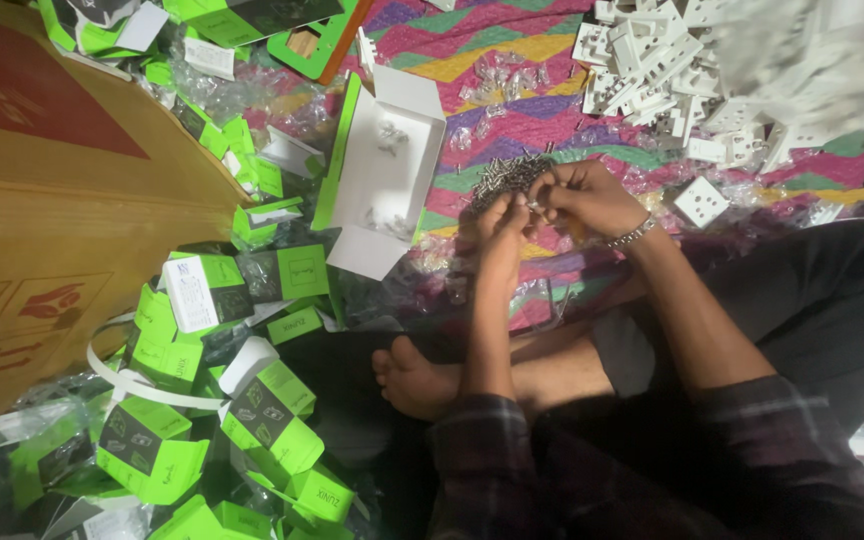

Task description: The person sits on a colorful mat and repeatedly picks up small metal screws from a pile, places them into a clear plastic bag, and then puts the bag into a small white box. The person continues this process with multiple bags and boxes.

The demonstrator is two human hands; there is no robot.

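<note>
My left hand (500, 222) and my right hand (584, 197) meet fingertip to fingertip just in front of a pile of small metal screws (505, 174) on a zigzag-patterned cloth (512, 110). Both hands pinch something small between the fingers; it looks like a screw or a tiny clear packet, but it is too small to tell. A metal bracelet (632, 234) is on my right wrist. An open white and green box (384, 168) holding small clear packets lies just left of the screws.
Several white plastic socket plates (672, 70) are heaped at the top right. Green and white small boxes (252, 400) litter the left and lower left. A large brown cardboard carton (62, 200) fills the left side. My bare foot (414, 378) and crossed legs lie below the hands.
</note>
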